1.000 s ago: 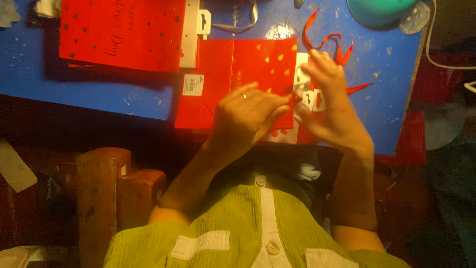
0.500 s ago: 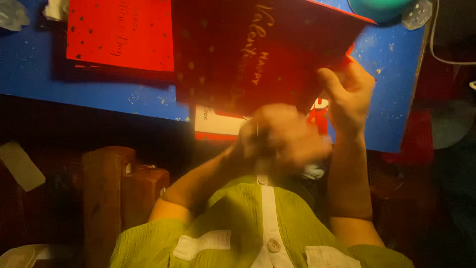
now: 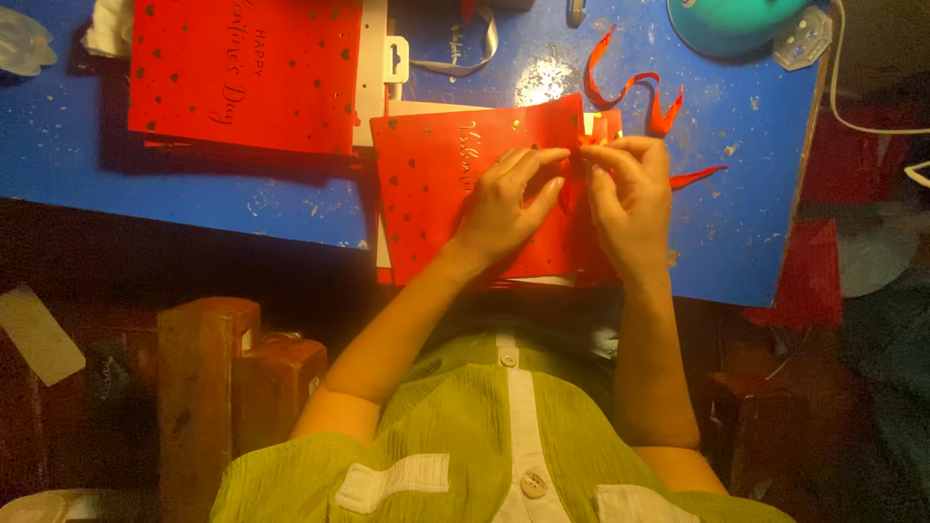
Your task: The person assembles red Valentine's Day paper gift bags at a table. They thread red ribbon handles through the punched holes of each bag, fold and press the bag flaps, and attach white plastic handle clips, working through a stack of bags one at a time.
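Red ribbon [image 3: 635, 92] lies loose on the tabletop [image 3: 194, 203], untied, while the left hand [image 3: 504, 208] presses flat on the red card [image 3: 436, 194] and the right hand [image 3: 630, 194] pinches its ribbon end in a closed grip.

Blue paint-flecked table [image 3: 194, 203], worn and scratched, glare patch near its far edge. Dim reddish floor beneath. Brown wooden chair posts [image 3: 199, 387] beside its near edge. Teal lamp base [image 3: 731, 19] at far right corner.

Both your forearms reach fwd from the torso, elbows bent, wrists close together. Your left hand [image 3: 504, 199] lies palm down, fingers spread flat. Your right hand [image 3: 630, 194] sits just beside it, fingers curled in, thumb & index pinched at the tips.
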